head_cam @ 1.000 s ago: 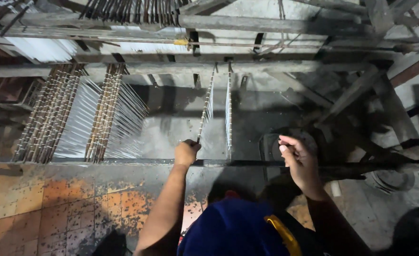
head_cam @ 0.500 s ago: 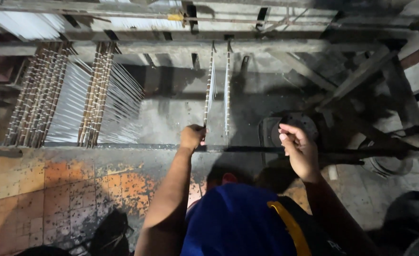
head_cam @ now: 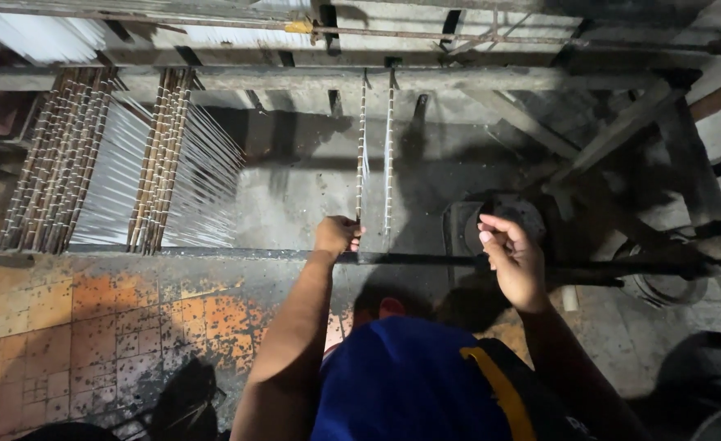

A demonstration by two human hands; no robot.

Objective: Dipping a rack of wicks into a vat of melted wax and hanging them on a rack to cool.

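Observation:
My left hand is closed around the lower end of a thin slat strung with white threads, one of a pair hanging from the wooden crossbeam. The second slat hangs just to its right. My right hand is raised to the right of them, fingers pinched together, possibly on a fine thread too thin to make out. Both hands hover over a dark metal bar running across the frame. My blue-clad lap fills the bottom.
Bundles of rusty slats with white threads stand at the left. Diagonal wooden braces and dark machinery crowd the right. Stained orange tiles cover the floor at lower left.
The view has shifted slightly. My left hand stays on the slat's lower end, and my right hand has dropped a little, staying pinched.

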